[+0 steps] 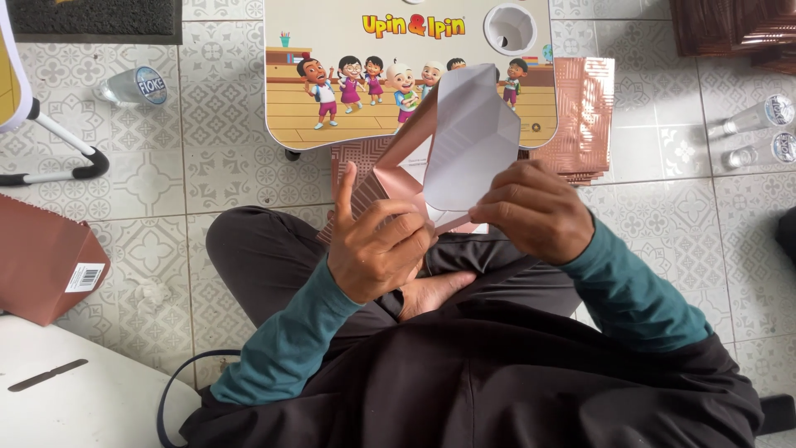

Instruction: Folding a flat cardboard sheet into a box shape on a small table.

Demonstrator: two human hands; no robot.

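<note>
Both of my hands are on one half-folded paper bag (448, 149), rose-gold and glossy outside, plain white inside, held up over my crossed legs just in front of the low children's desk with a cartoon-printed top (332, 50). My right hand (535, 207) is closed on the bag's lower right edge, fingers curled over the fold and thumb underneath, as far as I can tell, since the knuckles hide the pinch itself. My left hand (377, 241) sits at the lower left corner, fingers bent loosely together against the coppery flap, with the forefinger sticking up free.

It feels like light stuff to judge by the look: thin card, stiff along its creases but ready to buckle or take a wrong crease if squeezed mid-panel. The shiny outer face looks slippery, so the scored folds and corners are the sensible places to hold, not the flat white panel, which stands up unsupported in a pointed, faceted shape.

Behind the bag, a stack of flat rose-gold sheets with a fine ribbed pattern (584, 112) lies on the grey patterned tile floor (232, 174). Clear plastic water cups (133, 85) lie on the tiles to the left and right.
</note>
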